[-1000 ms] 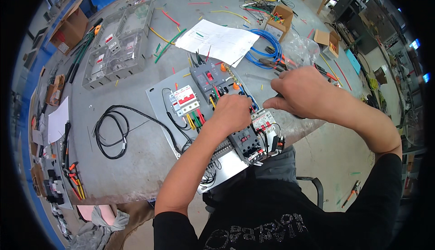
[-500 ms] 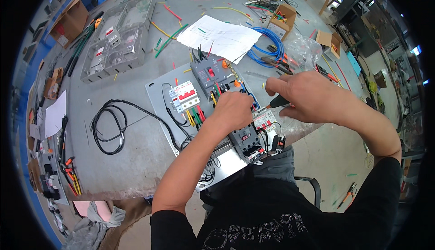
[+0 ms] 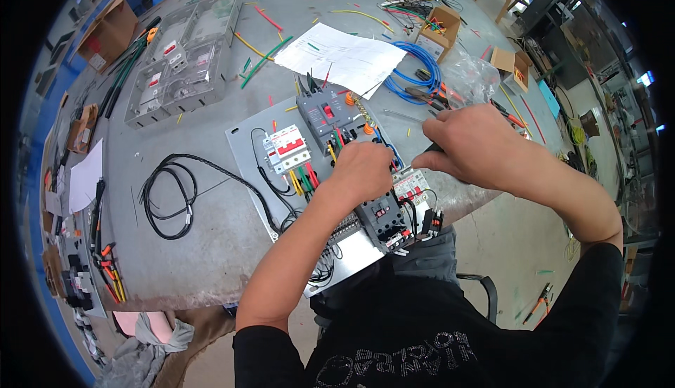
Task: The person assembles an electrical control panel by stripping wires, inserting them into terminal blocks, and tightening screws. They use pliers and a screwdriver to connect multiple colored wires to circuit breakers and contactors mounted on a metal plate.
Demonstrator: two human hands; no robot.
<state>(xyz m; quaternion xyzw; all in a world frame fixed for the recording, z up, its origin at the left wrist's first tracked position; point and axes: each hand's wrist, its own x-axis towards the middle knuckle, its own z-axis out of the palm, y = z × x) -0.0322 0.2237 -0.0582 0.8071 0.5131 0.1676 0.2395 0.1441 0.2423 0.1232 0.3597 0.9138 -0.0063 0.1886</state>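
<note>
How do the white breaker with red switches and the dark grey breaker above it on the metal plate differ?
The white breaker is pale with a row of red switches; the dark grey breaker is larger, with one small red switch. The white one lies further to the person's left. Both are mounted on the metal plate with coloured wires below them.

Person seen from above, wearing a black short-sleeved T-shirt (image 3: 436, 332); pale lettering runs across its chest, upside down in this view; sleeves end above the elbows, leaving both forearms bare; grey trousers (image 3: 429, 258) show at the lap, just above the shirt's upper edge; left hand (image 3: 362, 170) and right hand (image 3: 478, 145) are bare, with no gloves, rings, watch or wristbands visible; the shirt cloth is plain and dark apart from the lettering, creased lightly at the shoulders.
</note>
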